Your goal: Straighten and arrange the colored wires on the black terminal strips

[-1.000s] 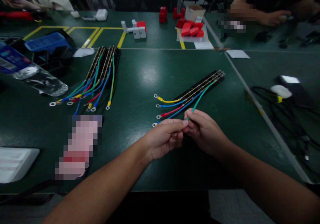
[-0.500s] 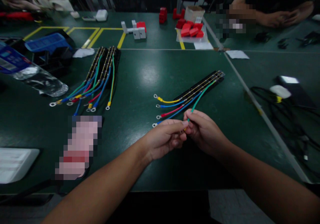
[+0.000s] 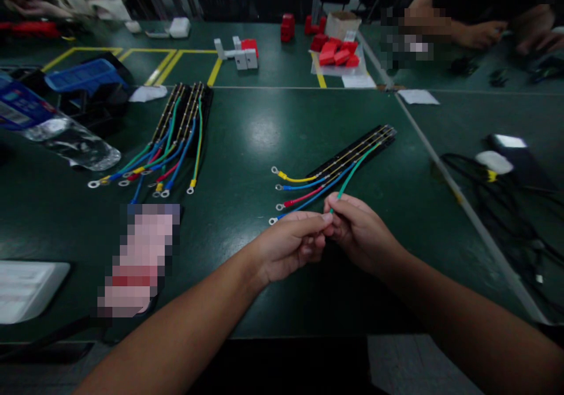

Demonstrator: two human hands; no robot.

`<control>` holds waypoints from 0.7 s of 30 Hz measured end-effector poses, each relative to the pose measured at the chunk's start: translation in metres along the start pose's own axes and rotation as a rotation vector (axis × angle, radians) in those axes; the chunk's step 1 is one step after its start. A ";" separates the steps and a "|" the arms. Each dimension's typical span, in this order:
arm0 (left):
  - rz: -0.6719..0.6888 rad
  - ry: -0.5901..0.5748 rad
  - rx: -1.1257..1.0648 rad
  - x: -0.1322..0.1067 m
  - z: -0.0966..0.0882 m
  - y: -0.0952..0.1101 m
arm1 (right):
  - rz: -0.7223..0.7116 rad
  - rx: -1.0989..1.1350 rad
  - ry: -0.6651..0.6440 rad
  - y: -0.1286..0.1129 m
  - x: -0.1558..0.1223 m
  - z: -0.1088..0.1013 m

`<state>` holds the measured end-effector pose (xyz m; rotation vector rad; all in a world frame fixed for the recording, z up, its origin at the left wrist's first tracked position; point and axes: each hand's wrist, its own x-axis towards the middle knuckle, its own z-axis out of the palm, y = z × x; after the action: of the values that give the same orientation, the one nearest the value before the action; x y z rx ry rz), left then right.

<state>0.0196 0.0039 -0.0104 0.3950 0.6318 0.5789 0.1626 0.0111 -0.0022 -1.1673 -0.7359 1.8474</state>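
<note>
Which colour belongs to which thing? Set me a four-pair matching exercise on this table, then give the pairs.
1. Wire in the left hand and right hand
2. Pile on the clear plastic
3. Slip right of the clear plastic
4. Table tape

A. White
B. Yellow
C. Green
D. Red

Pairs: 1-C; 2-D; 3-A; 4-B

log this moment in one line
left hand, right hand: pinching green wire | wire end: hidden | black strip: on table | other wires: fanned out
</note>
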 end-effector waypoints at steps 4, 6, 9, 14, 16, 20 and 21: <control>0.003 -0.001 0.008 0.000 0.000 -0.001 | 0.001 -0.008 -0.002 0.000 0.000 0.000; 0.003 0.005 0.009 0.000 0.000 -0.001 | 0.003 -0.010 -0.007 0.000 0.000 0.001; -0.001 0.000 0.004 0.000 -0.001 -0.002 | 0.001 -0.010 -0.004 -0.001 -0.001 0.001; -0.004 -0.010 0.002 0.000 -0.001 -0.001 | 0.002 -0.007 0.000 -0.001 -0.001 0.001; -0.006 -0.008 0.008 0.000 -0.001 0.000 | 0.005 -0.006 -0.003 -0.001 -0.001 0.000; -0.015 0.008 0.007 -0.001 0.000 0.000 | 0.007 -0.004 -0.001 0.000 -0.001 0.000; -0.014 0.012 0.005 -0.001 0.000 0.000 | 0.006 -0.005 0.000 0.000 -0.001 0.000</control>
<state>0.0191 0.0034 -0.0097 0.3922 0.6473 0.5669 0.1627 0.0106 -0.0018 -1.1745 -0.7383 1.8515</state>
